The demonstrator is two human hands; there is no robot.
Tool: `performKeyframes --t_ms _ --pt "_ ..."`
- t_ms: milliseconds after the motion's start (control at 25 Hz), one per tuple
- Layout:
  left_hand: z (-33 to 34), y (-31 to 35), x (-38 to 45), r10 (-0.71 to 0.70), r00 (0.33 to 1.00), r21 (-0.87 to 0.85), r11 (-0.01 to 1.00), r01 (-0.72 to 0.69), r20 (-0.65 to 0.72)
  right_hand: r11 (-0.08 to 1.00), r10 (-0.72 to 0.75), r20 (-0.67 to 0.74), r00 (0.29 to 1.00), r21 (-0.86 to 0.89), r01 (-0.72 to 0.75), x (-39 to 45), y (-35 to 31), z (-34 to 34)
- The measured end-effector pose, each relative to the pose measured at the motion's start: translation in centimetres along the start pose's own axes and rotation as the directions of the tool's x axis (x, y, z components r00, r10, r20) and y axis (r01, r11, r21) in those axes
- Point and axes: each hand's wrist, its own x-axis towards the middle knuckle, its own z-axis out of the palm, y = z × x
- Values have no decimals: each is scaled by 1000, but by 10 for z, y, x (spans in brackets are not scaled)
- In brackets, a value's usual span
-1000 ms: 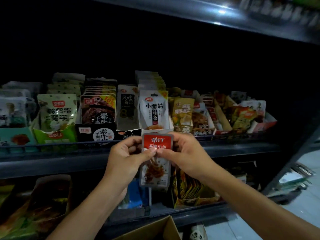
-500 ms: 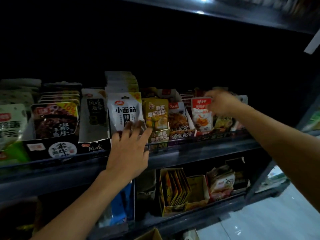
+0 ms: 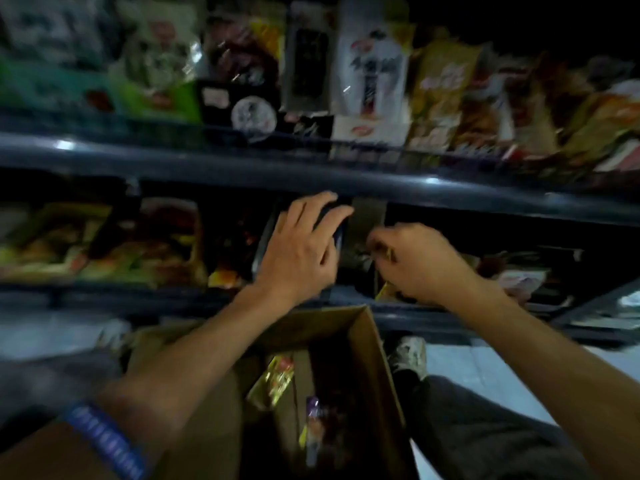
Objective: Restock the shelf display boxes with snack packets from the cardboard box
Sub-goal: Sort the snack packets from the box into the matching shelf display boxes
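Observation:
The picture is blurred by motion. My left hand (image 3: 304,244) lies with its fingers spread over the top of a dark display box (image 3: 337,237) on the lower shelf. To its right, my right hand (image 3: 415,261) hovers with curled fingers at the front of the neighbouring display box (image 3: 384,291). The blur hides whether it pinches a packet. Beneath both forearms stands the open cardboard box (image 3: 367,341). Inside it lie a yellow snack packet (image 3: 277,379) and a purple-topped packet (image 3: 315,427).
The upper shelf rail (image 3: 242,168) runs across above my hands, with rows of snack packets (image 3: 374,71) in display boxes on it. More packets (image 3: 104,244) fill the lower shelf at left. A dark trouser leg (image 3: 485,427) and pale floor (image 3: 485,368) are at right.
The view has dropped from the upper shelf to the lower one. Both hands came down from the upper display boxes, and the cardboard box is now in full view.

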Motion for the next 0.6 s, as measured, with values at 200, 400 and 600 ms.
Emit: performKeyframes --t_ms 200,400,600 --pt "22 -49 -223 -575 328 266 714 647 750 998 -63 661 748 36 52 -50 -90 166" --pt "53 -73 -307 -435 -238 493 712 500 869 843 177 829 531 150 -516 -125 -107 288" --pt "120 -88 -279 -542 68 369 655 660 838 111 582 746 324 322 -940 -129 -94 345"
